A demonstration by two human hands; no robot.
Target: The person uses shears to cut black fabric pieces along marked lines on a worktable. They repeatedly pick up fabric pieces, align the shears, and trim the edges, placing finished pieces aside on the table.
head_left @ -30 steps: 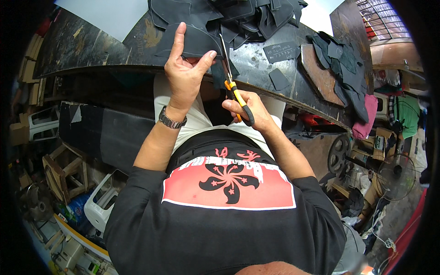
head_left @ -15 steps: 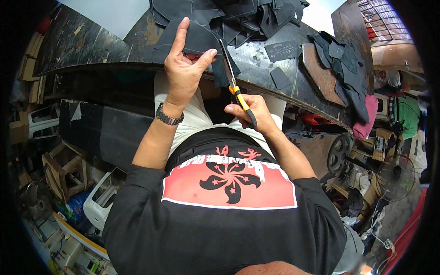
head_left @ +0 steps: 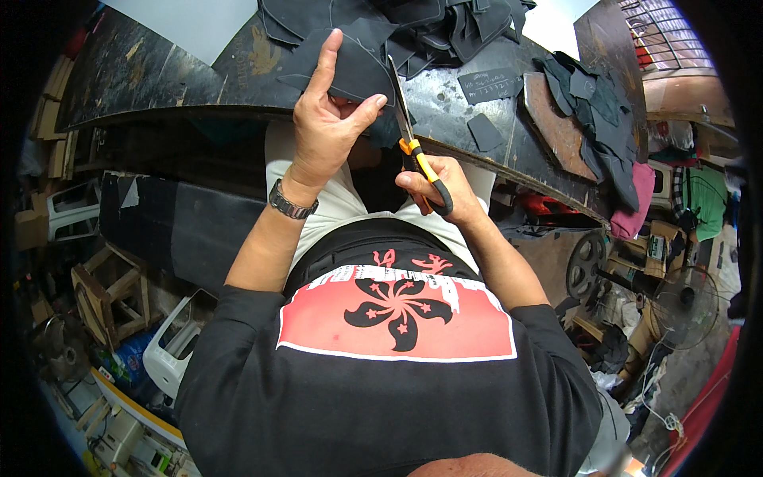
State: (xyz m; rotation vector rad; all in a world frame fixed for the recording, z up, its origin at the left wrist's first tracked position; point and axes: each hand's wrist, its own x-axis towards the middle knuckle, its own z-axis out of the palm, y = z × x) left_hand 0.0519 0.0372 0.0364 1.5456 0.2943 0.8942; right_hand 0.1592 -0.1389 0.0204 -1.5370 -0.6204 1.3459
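Observation:
My left hand [head_left: 327, 127] grips a flat black sheet piece [head_left: 350, 67] with a pale line marked along its edge; the thumb is on top and the index finger is stretched out over it. Whether it is leather or fabric I cannot tell. In my right hand [head_left: 453, 191] is a pair of scissors [head_left: 423, 163] with yellow and black handles. The scissor blades point away from me, along the right edge of the piece. A watch [head_left: 292, 200] is on my left wrist.
A heap of black cut pieces [head_left: 453, 32] lies at the back of the dark worn table [head_left: 159, 87]. Two small black pieces, one with pale writing [head_left: 489, 86], lie to the right. Beyond them are a brown board [head_left: 552, 127] and dark scraps [head_left: 588, 95].
My left hand and the black piece have moved slightly to the right and nearer to me. The scissors have shifted a little to the right and forward alongside the edge.

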